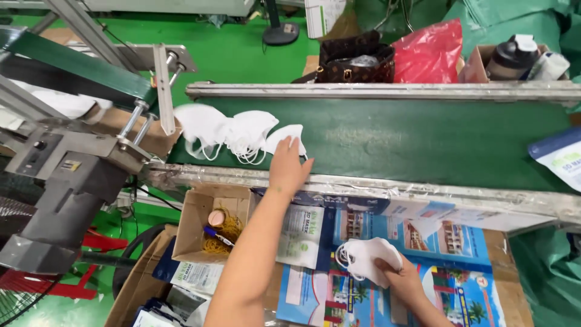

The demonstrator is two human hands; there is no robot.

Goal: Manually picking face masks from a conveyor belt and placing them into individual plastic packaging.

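Masks are being gathered: the left hand (pixel 289 172) is reaching open-fingered onto a white mask (pixel 287 137) on the green conveyor belt (pixel 423 142) (next needing a pinch), while the right hand (pixel 404 278) is gripping a stack of masks (pixel 369 257) over the worktop (pixel 460 266).

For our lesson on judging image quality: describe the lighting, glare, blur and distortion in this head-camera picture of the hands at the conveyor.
Head view: even, bright indoor light with soft shadows; glare on the plastic-wrapped metal rail; the white masks on the green belt are nearly blown out; the left hand is slightly motion-soft, the right hand with its stack of masks sharper; straight edges bow a little toward the frame's borders.
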